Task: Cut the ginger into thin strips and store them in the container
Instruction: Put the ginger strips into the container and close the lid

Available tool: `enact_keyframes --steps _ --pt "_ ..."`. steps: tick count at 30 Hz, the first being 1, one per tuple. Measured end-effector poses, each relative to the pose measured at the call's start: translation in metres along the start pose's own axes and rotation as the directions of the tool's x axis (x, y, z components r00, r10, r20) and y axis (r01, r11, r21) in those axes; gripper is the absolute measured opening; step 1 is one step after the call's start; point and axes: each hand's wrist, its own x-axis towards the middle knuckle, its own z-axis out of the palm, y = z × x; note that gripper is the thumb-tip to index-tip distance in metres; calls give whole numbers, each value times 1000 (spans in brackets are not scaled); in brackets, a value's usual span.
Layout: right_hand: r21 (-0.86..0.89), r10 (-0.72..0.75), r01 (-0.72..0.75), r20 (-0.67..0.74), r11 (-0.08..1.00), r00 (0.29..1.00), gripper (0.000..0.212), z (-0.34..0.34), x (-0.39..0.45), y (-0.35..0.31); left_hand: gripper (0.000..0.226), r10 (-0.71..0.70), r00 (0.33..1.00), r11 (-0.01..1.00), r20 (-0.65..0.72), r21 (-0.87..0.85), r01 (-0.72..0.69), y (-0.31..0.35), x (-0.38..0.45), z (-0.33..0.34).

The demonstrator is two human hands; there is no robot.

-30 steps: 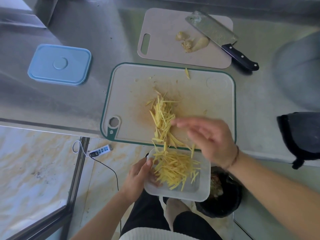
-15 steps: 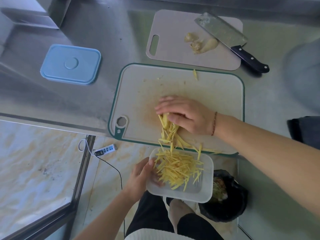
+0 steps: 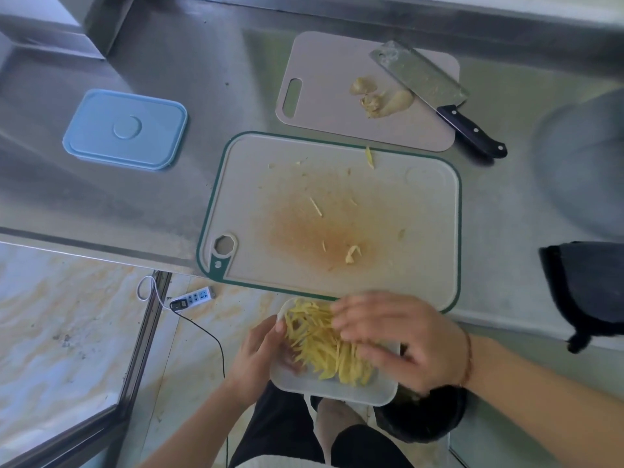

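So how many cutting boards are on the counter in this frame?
2. The green-rimmed cutting board lies at the counter's near edge, carrying a few stray ginger bits. The plain beige board sits behind it, holding ginger pieces and the cleaver. None seems hidden.

arms bare | right wrist (image 3: pixel 467 358): red cord bracelet | trousers (image 3: pixel 280 430): black

— What sort of place is this?
— A kitchen, and it looks like a working one. The bench (image 3: pixel 169 204) is brushed stainless steel with a raised steel back edge.
— What else shows it?
— Two cutting boards lie on it: the green-rimmed board (image 3: pixel 422 265), stained and scattered with ginger scraps, and the plain board (image 3: pixel 324 106), which carries ginger offcuts (image 3: pixel 380 97) and a cleaver (image 3: pixel 429 86). A blue container lid (image 3: pixel 125 130) sits to one side, and a lined waste bin (image 3: pixel 422 420) stands on the marbled tile floor (image 3: pixel 60 332).
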Motion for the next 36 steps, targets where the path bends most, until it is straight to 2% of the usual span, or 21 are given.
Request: enact_keyframes --steps 1,3,4,6,9,11,14,17,20,22,25,28,30,33,36 --pt "-27 -5 3 -67 1000 998 21 -13 8 4 57 1 1000 1000 2 -12 -1 0 0 0" --pt "-205 26 -62 -172 977 985 29 -45 30 25 71 5 1000 1000 -7 -17 -5 -2 1 0" --pt "-305 65 -127 -205 944 977 35 -61 42 41 76 7 1000 1000 -13 -12 -8 -3 2 -1" --pt "-417 204 -287 -234 862 951 50 -86 66 70 70 -2 1000 1000 -30 -6 2 -5 2 -1" --pt "-502 444 -441 -121 744 888 78 -97 93 99 53 -17 999 1000 -38 7 17 -5 2 -1" --pt "-620 479 -393 -32 679 877 87 -93 98 105 51 -27 999 999 -44 26 28 -4 2 0" --pt "-668 395 -238 91 705 914 87 -84 83 95 57 -13 999 999 -42 40 15 -1 -1 1" --pt "-601 306 -128 204 789 930 76 -72 56 78 35 -9 998 998 -60 57 13 0 -3 3" --pt "-503 200 -43 262 863 944 68 -60 37 65 31 -40 999 993 -35 106 44 6 -5 5" --pt "-413 175 -94 162 906 971 62 -62 33 64 44 -28 999 997 -41 75 31 4 -2 5" --pt "-265 250 -270 -109 926 962 63 -70 31 66 70 0 998 999 -59 41 2 4 -1 1" --pt "-286 257 -303 -188 909 948 61 -67 31 68 90 16 998 998 -53 58 -13 0 1 -1" --pt "-321 192 -230 -144 919 971 54 -56 31 62 85 8 997 997 -70 72 -3 -1 1 -2" --pt "-404 78 -54 45 913 996 52 -36 28 53 71 0 998 998 -65 58 4 2 -1 1" --pt "-398 81 -1 183 917 980 53 -17 20 40 69 5 999 998 -52 58 -2 2 -1 2"
